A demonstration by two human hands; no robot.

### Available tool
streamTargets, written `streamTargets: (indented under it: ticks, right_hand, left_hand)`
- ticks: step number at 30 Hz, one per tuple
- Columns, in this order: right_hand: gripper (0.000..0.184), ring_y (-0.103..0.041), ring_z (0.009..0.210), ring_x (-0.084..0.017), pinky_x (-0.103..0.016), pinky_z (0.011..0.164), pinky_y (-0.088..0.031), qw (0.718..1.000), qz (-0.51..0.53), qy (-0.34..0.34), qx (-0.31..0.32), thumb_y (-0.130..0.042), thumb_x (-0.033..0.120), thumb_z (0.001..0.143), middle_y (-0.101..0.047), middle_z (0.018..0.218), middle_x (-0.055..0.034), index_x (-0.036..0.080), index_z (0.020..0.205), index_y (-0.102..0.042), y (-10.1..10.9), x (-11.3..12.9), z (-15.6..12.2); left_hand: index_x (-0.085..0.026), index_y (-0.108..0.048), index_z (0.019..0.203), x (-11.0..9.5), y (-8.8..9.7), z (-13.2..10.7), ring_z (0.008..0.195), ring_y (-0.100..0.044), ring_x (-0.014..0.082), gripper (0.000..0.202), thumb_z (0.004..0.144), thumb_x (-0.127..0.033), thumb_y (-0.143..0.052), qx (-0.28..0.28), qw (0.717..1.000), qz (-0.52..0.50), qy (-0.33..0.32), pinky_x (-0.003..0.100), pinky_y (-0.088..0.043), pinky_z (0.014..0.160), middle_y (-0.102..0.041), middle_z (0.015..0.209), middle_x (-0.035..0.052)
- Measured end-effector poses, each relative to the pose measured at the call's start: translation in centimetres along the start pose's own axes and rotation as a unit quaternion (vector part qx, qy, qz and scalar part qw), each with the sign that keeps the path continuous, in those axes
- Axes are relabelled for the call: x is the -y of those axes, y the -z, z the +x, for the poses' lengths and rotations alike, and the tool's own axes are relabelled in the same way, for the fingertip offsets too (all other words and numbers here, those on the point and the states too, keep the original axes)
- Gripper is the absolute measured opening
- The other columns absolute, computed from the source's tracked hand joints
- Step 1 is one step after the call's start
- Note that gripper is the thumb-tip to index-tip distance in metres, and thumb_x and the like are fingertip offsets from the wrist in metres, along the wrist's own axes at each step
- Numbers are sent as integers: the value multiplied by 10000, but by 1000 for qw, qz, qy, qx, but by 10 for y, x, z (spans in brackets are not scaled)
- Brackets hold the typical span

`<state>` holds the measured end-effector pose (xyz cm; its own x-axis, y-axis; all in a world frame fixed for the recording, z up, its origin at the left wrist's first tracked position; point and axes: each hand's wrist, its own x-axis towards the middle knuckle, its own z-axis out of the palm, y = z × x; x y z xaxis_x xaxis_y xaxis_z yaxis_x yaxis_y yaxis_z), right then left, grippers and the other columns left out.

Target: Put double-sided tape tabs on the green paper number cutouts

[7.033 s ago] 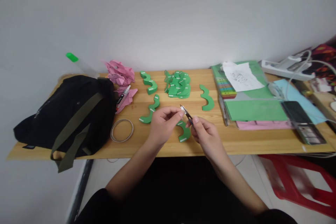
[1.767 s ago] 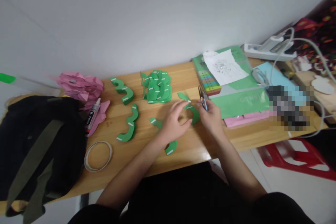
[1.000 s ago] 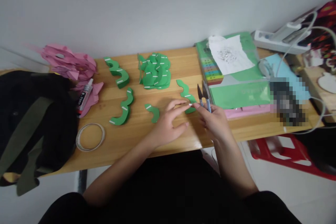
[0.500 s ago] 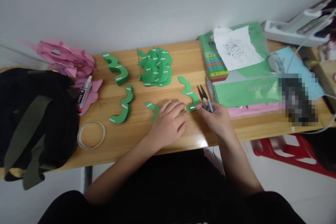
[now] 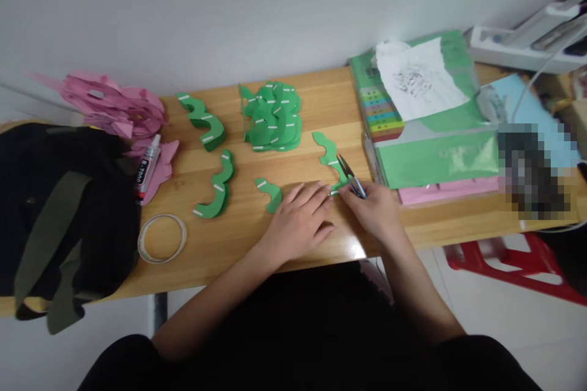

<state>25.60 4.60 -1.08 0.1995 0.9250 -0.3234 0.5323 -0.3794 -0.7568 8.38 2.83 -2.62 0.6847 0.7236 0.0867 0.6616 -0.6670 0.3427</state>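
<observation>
My left hand point(image 5: 298, 223) rests palm down on the table, its fingers stretched out between two wavy green paper pieces. The nearer end of the left green piece point(image 5: 274, 195) disappears beside that hand. My right hand point(image 5: 376, 208) grips thread snips point(image 5: 352, 178) by the bluish handles, dark blades pointing up and left. Those blades lie over the edge of the right green piece point(image 5: 327, 148), and my left fingertips reach its lower end. Short white strips mark the green pieces. Whether the blades touch the paper, I cannot tell.
Two thick wavy green stacks point(image 5: 219, 186) and a pile of green cutouts point(image 5: 274, 125) lie left and behind. Further left are a tape roll point(image 5: 182, 238), a glue tube point(image 5: 147, 168), pink cutouts point(image 5: 114, 101) and a black bag point(image 5: 110, 214). Green paper packs point(image 5: 435, 162) lie right.
The snips have moved left, their blades now over the right green piece. My left hand has shifted slightly right and nearer me, uncovering more of the left piece.
</observation>
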Motion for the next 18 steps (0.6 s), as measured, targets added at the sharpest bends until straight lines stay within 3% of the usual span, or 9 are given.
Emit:
streamTargets:
  ticks: [18]
  right_hand:
    - [168, -542, 517, -169, -278, 555, -377, 997, -55, 6, -45, -606, 340, 663, -632, 543, -28, 187, 595, -612, -11, -2, -3]
  left_hand:
    - [-71, -520, 1295, -14, -5, 5, 1315, -451, 285, 525, 929, -448, -499, 22, 998, 37, 47, 427, -337, 1075, -563, 1360, 157]
